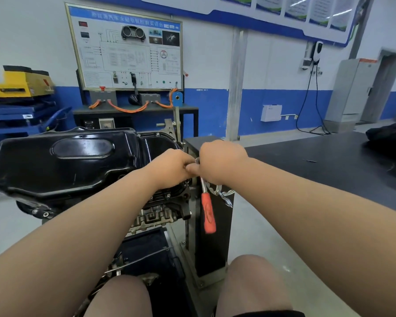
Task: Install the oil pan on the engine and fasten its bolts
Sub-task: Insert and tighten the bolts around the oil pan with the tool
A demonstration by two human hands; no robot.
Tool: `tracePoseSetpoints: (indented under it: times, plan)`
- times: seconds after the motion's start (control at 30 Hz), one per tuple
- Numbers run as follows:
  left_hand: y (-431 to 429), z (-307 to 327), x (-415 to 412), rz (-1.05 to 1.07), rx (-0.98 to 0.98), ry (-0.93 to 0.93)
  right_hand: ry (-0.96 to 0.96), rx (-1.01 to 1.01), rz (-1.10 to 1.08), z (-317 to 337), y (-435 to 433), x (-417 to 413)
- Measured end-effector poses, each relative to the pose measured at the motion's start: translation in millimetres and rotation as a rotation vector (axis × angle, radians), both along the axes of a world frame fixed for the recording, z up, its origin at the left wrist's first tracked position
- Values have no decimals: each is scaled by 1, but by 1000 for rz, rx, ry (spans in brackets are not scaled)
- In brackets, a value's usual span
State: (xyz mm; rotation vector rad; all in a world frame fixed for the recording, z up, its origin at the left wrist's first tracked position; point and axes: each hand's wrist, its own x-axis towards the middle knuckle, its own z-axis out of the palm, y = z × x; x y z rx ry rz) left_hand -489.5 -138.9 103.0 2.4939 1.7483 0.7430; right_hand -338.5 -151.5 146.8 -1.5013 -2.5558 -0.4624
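The right hand (pixel 222 161) is curled over the metal head of a ratchet wrench (pixel 208 211), and the orange grip of the wrench hangs down below the wrist. The left hand (pixel 172 168) meets it from the other side. Its fingers are bent and its thumb pinches at the same metal head. Whether a socket or a bolt sits under the fingers is hidden.

Both hands work at the near right edge of the oil pan (pixel 62 161). The pan lies upside down on top of the engine (pixel 160 216), which is carried by a black stand (pixel 213 236), just in front of the person's knees.

The pan is black and glossy, with a deep rounded body on the left, an oval pressed shape on its top, and a lower, flatter part towards the hands. A thin flange with small bolt holes runs around its border.

It looks like pressed sheet metal, so it is probably stiff but not very heavy, and the flange could bend if one side is tightened too hard. The shiny paint may be slippery, maybe also oily. To shift it, the best place to hold is likely the flange on two opposite sides, not the smooth dome.

To the right, a dark desk (pixel 329 161) stands near the engine stand.
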Motion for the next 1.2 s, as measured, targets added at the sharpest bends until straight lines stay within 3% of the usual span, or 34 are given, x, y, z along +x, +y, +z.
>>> tracePoseSetpoints:
  times: [0.07, 0.17, 0.23, 0.43, 0.6, 0.8, 0.9, 0.97, 1.1, 1.2]
  plan:
    - [-2, -2, 3, -12, -27, 8, -58, -6, 5, 0, -2, 1]
    - [-3, -2, 9, -32, -40, 5, -367, 269, 202, 5, -6, 10]
    - [-1, 2, 12, -21, -47, 63, -465, 416, 352, 5, -2, 17]
    - [1, 0, 7, -10, -65, 46, -55, 232, 119, -6, 3, 18]
    - [4, 0, 8, -8, -73, 37, 79, 169, 77, -9, 7, 17]
    - [4, 1, 7, 28, -88, 33, 302, -75, -44, -11, 8, 6]
    - [3, 1, 7, 30, -102, 27, 229, -88, -23, -6, 4, 4]
    - [3, 1, 7, 19, -94, 22, 80, -44, 30, -3, -1, 5]
    - [4, 0, 9, -5, -105, 2, -393, 322, 294, 0, -3, 14]
    - [5, -1, 13, -7, -120, 18, -355, 320, 222, 3, -1, 20]
